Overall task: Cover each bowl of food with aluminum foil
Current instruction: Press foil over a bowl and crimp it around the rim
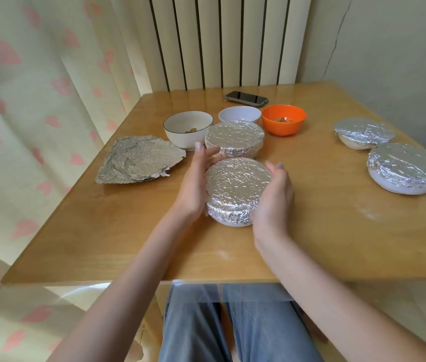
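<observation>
1. Your two hands cup the nearest foil-covered bowl (238,190), which sits on the wooden table (324,231) just ahead of you.
2. Your left hand (196,184) lies flat against the bowl's left side, fingers straight and pointing away from you, palm touching the foil wall; the fingertips reach up near the next bowl behind.
3. Your right hand (274,197) curves round the bowl's right side, fingers bent along the foil edge and pressing on it.
4. Just behind, nearly touching, sits a second foil-covered bowl (234,138), its foil folded down over the rim.
5. To the left of your hands lies a loose, crinkled foil sheet (138,160), flat on the table.
6. Off to the right, well apart from your hands, stand two more wrapped bowls: the nearer (410,168) and the farther (363,133), both with white bases showing below the foil.
7. Farther back stand three uncovered bowls in a row: a white bowl with a dark rim (188,129), holding a few brown bits; a plain white bowl (239,114), partly hidden behind the second wrapped one; and an orange bowl (283,120) with some food inside.
8. Beyond them a dark phone (245,97) lies near the table's far edge.
</observation>
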`<move>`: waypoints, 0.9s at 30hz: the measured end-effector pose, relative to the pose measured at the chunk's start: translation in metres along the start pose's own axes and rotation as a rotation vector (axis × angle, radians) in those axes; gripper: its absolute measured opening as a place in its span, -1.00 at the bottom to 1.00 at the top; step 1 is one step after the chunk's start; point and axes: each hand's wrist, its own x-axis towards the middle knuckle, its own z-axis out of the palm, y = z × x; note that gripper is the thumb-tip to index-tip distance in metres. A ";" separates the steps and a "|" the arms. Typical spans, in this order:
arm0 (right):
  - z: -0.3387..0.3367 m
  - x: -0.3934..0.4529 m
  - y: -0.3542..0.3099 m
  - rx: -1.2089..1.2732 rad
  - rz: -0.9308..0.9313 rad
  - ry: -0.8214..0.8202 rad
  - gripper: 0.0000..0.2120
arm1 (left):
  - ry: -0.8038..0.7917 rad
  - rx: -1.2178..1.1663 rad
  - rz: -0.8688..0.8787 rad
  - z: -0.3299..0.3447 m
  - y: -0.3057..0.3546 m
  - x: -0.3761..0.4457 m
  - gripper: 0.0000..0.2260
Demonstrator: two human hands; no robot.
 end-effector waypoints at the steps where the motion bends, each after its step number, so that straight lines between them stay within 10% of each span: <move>1: 0.003 -0.001 0.000 0.022 -0.034 0.043 -0.76 | 0.019 -0.027 -0.017 0.002 -0.001 0.001 -0.46; 9: -0.005 0.029 -0.004 -0.051 0.122 -0.215 -0.36 | 0.224 0.218 0.025 0.001 -0.018 -0.010 -0.04; 18: -0.006 -0.002 0.008 0.074 0.088 0.008 -0.73 | 0.039 0.013 0.090 -0.008 -0.001 -0.003 -0.50; 27: 0.003 0.021 -0.001 -0.039 0.129 -0.075 -0.48 | 0.325 0.070 -0.042 0.013 -0.006 -0.014 -0.21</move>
